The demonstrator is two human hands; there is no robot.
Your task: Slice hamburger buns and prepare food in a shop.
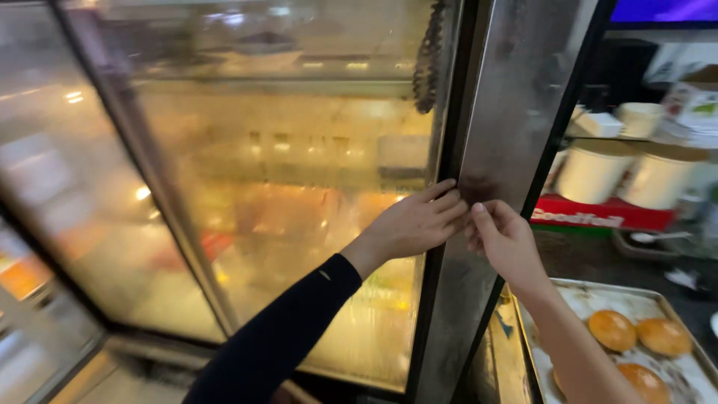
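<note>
Metal tray (677, 301) at lower right holds round golden buns (612, 330). Fogged glass display case (284, 209) fills the left; its contents are too blurred to tell. Left hand (413, 223), dark sleeve, reaches across the glass, fingers extended close together onto the edge of the steel door frame (493, 150). Right hand (505, 239) meets it there, fingers curled, pinching at the same edge. Two pale tubs (594, 172) on a shelf behind, red rectangular package (598, 213) beneath.

cabinet contents (299, 217) blurred behind fogged glass
</note>
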